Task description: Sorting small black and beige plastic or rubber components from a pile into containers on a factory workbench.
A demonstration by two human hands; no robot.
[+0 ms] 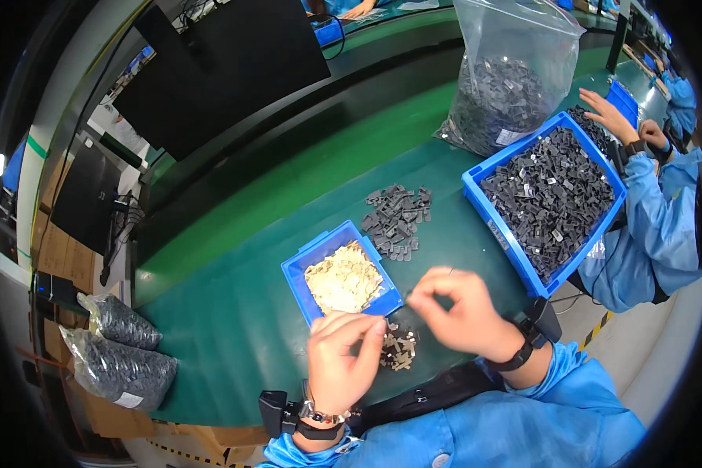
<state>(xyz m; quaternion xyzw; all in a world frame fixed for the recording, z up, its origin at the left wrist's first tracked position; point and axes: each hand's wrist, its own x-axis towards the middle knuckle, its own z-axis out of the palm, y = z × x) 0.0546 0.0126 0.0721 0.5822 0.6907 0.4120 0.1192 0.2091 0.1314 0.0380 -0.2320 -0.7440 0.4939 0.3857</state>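
My left hand [343,360] is closed in a pinch at the near edge of a small blue tray [295,274]. Whatever sits between its fingertips is too small to make out. Facing it, my right hand [466,318] also pinches, just off the tray's right corner; a tiny dark piece seems to show at its fingertips. Cream-coloured thin pieces [343,278] are heaped in the tray. Below the fingertips, small brassy metal pieces [398,349] lie loose on the green mat. Beyond the tray spreads a pile of dark grey plastic parts [398,221].
A large blue crate [501,243] full of dark parts stands at the right, a clear bag [507,93] of similar parts behind it. A co-worker's hand [610,117] reaches over there. Filled bags [121,366] lie at the left; a black monitor [226,74] hangs beyond.
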